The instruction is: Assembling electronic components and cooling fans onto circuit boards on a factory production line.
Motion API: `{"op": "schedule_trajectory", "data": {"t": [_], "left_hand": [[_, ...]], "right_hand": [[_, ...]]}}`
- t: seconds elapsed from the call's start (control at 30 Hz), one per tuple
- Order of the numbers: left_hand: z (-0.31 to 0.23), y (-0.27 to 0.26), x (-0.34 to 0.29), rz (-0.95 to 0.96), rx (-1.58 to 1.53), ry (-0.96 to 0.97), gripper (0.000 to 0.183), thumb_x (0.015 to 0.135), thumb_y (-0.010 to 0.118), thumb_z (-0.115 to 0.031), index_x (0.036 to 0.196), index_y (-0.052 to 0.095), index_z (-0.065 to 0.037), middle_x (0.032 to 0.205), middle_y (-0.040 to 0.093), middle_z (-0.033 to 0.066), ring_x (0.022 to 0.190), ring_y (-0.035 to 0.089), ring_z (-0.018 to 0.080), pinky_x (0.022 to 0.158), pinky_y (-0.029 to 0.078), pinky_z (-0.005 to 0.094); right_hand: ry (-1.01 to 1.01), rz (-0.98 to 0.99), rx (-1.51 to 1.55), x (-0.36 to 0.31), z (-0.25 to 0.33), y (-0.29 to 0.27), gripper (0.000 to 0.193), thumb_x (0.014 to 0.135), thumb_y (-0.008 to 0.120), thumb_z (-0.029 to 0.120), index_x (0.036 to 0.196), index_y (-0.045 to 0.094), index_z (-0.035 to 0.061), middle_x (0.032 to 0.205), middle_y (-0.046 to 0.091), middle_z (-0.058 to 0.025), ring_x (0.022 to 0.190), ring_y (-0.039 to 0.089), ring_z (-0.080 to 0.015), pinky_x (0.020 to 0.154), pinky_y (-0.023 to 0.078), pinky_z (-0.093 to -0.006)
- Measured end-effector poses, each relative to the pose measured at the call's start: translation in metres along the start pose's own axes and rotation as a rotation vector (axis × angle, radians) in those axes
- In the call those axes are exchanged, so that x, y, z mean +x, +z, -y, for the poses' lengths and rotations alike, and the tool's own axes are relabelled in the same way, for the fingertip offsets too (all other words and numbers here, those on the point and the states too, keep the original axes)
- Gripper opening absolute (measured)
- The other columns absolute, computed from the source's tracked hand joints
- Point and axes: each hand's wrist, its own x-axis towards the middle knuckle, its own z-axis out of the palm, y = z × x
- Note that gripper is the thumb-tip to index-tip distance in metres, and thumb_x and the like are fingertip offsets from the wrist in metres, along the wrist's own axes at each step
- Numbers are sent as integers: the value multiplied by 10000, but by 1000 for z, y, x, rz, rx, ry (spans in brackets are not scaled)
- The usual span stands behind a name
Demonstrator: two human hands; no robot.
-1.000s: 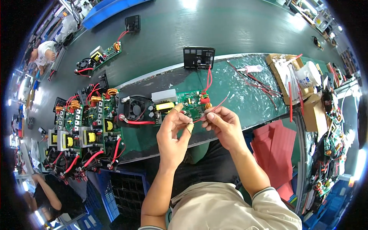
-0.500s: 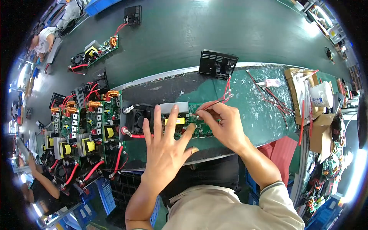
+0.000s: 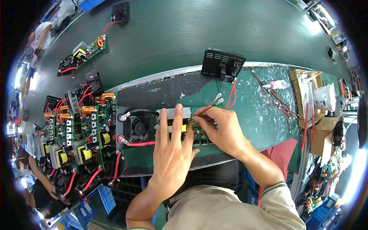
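My left hand [image 3: 173,151] lies over a green circuit board [image 3: 200,138] on the bench, fingers stretched out across its silver heatsink [image 3: 184,112] and yellow transformer. Its index fingertip almost meets the fingertips of my right hand [image 3: 227,132]. Between my right thumb and index finger I pinch thin dark-red wires [image 3: 209,106], whose metal terminals point up and away. What the wires' lower ends touch is hidden by my fingers. At the board's left end sit a black fan [image 3: 138,128], a thick red cable [image 3: 141,144] and a black cable. Beyond stands a black vented panel [image 3: 223,64] with red wires.
Several similar boards [image 3: 86,126] stand packed at the left. Another board [image 3: 86,53] lies on the far surface. Loose wires [image 3: 274,97], a glue tube [image 3: 276,84], a cardboard box [image 3: 301,96] and a white tub [image 3: 324,97] are at the right. Another person's arm [image 3: 40,172] shows far left.
My left hand has shifted right and its fingers are closer together. My right fingertips have come in beside its index finger, and the pinched wires' terminals now stand apart from the panel's red wires.
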Motion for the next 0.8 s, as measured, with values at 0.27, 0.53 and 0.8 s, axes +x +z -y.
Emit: {"op": "schedule_trajectory", "data": {"t": [0.27, 0.53, 0.8], "left_hand": [[-7, 3, 2, -60, 92, -28, 641, 656, 861, -197, 1230, 639, -18, 1552, 292, 188, 1393, 300, 479, 1086, 384, 525], [-2, -8, 4, -174, 86, 58, 560, 675, 849, -193, 1181, 661, -40, 1438, 455, 161, 1310, 427, 415, 1024, 435, 501], [-7, -18, 44, -367, -507, 125, 342, 739, 744, 35, 1072, 709, -35, 990, 712, 113, 961, 670, 266, 845, 523, 362]], "right_hand": [[-19, -20, -24, 0, 2, 1, 126, 876, 706, 31, 985, 686, -29, 851, 716, -170, 714, 715, -222, 627, 549, -320], [130, -42, 316, 5, 12, -14, 99, 925, 659, 32, 993, 635, -35, 866, 679, -52, 757, 629, -78, 664, 507, -232], [66, -145, 349, -15, 32, -32, 126, 955, 637, 57, 1033, 643, -40, 884, 675, -33, 813, 635, -70, 706, 513, -213]]}}
